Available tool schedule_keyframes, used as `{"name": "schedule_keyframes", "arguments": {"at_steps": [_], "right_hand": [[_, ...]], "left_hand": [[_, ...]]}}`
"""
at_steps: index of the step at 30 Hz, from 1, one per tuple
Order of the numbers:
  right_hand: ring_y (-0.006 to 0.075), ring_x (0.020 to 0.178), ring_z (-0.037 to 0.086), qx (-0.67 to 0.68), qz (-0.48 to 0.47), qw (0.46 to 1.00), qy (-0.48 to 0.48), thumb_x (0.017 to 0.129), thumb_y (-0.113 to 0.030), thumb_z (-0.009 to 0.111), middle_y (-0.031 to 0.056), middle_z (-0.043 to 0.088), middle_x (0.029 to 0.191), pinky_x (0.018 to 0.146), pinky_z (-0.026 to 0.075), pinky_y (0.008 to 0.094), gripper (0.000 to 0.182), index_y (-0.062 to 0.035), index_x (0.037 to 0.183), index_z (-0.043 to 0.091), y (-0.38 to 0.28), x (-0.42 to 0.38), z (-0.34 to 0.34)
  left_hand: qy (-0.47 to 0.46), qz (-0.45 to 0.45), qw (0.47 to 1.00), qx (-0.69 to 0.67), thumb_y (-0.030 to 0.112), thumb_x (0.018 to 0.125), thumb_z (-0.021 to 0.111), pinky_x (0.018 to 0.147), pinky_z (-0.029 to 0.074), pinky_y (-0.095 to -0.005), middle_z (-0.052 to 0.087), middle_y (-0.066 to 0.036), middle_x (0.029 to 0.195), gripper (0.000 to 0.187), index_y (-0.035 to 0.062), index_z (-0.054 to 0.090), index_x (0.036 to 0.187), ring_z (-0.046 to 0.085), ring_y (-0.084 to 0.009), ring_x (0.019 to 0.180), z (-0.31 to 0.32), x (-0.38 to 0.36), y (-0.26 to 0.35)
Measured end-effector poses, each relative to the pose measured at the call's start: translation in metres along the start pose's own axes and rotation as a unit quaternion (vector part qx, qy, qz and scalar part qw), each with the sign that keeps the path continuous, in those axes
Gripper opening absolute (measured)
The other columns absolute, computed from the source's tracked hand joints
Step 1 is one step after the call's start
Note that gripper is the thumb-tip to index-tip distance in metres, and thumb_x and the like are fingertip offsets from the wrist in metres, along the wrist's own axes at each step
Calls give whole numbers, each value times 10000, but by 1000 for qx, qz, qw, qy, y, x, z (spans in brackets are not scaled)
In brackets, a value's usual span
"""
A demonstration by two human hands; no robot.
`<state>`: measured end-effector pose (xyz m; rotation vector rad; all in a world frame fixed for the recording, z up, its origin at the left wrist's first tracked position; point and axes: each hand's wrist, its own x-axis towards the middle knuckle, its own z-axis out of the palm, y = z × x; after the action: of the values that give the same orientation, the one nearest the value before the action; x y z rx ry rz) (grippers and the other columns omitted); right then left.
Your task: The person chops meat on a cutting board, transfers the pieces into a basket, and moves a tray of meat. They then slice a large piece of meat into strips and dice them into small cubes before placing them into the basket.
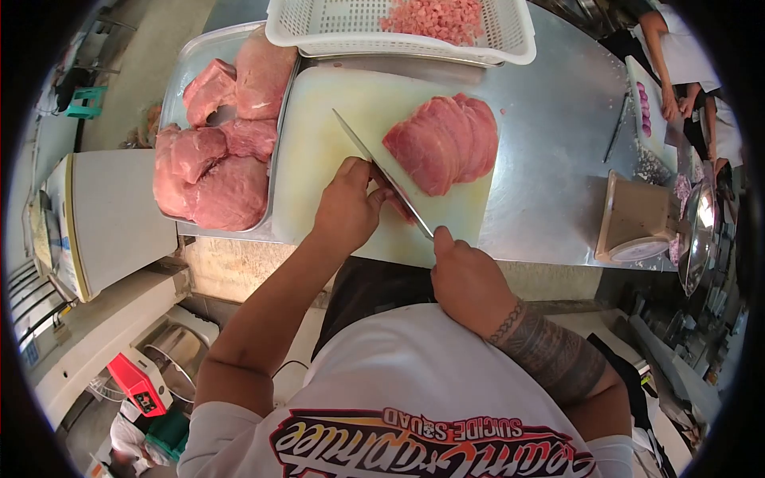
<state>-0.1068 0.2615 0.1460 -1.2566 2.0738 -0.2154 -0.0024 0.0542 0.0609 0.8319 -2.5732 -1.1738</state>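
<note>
My right hand (pixel 470 275) is closed round the handle of a long kitchen knife (pixel 362 146), its blade slanting up and left across the white cutting board (pixel 315 103). Beside the blade, my left hand (pixel 351 203) has its fingers curled, gripping a strip of raw meat (pixel 398 205) that lies partly under the knife. The blade and my fingers hide some of that strip. Just right of the knife, a fanned stack of raw meat slices (pixel 442 143) rests on the board, apart from both hands.
Left of the board stands a metal tray (pixel 177 84) with large raw meat chunks (pixel 231 191). A white basket (pixel 335 40) of diced meat (pixel 434 17) is behind. On the right are a scale (pixel 633 219) and another person's hands (pixel 677 105) at a board of purple onions (pixel 644 111).
</note>
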Motion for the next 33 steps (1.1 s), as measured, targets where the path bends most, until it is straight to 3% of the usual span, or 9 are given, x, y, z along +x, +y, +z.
{"name": "schedule_keyframes", "arguments": {"at_steps": [5,8,11,14,17,20,26,30,33], "right_hand": [[430,733,724,10,-11,998,60,942,-22,547,256,676,822,652,590,511,238,28,1174,520,-1,40,22],[437,757,716,39,-21,994,97,916,-52,621,246,670,802,659,575,529,266,35,1140,506,3,67,40],[437,759,721,13,-22,996,83,921,-50,613,253,684,830,656,577,527,268,41,1150,506,-8,50,24],[433,753,720,-13,53,998,-28,930,-55,607,254,689,848,663,581,522,259,39,1149,504,-15,-8,-4],[411,747,745,-6,5,998,55,948,-51,562,228,707,842,666,607,501,204,17,1138,531,15,0,44],[413,747,739,-13,-16,995,100,938,-68,590,219,705,842,660,602,505,214,14,1126,528,11,35,43],[437,803,729,35,39,995,84,918,-78,634,239,696,840,698,589,525,229,9,1092,512,12,-33,-22],[457,812,715,31,86,995,37,927,-80,624,259,687,844,724,577,559,218,16,1085,507,38,-49,-13],[469,812,710,42,68,996,27,929,-71,616,263,686,845,737,572,567,199,23,1066,506,41,-49,0]], "left_hand": [[1,-12,1000,-19,81,894,805,838,567,-482,655,-174,1083,273,7,639,1099,683,-398,981,1,0,-3],[12,0,999,-31,91,904,792,856,562,-500,648,-177,1100,253,16,634,1086,676,-422,1009,5,-3,-8],[15,-2,1000,-15,94,905,792,855,565,-492,651,-175,1102,251,13,633,1082,680,-412,1001,5,-5,-7],[20,1,1000,-20,113,912,798,851,568,-476,653,-172,1096,255,13,634,1080,683,-388,986,4,-7,-12],[19,3,999,-30,108,910,819,875,610,-436,669,-169,1113,298,2,641,1125,713,-357,1009,7,-7,-15],[6,13,1000,2,120,898,842,885,628,-416,671,-158,1155,360,-1,636,1168,725,-342,1049,2,-7,-14],[-9,48,998,35,161,861,872,920,605,-430,623,-127,1307,467,66,642,1256,698,-336,1147,-5,-9,-7],[-81,44,993,80,148,843,874,940,595,-448,595,-126,1350,497,120,657,1289,686,-354,1152,-17,-3,16],[-70,117,987,90,104,825,868,930,596,-450,604,-129,1326,487,116,667,1268,687,-360,1135,-9,1,0]]}}
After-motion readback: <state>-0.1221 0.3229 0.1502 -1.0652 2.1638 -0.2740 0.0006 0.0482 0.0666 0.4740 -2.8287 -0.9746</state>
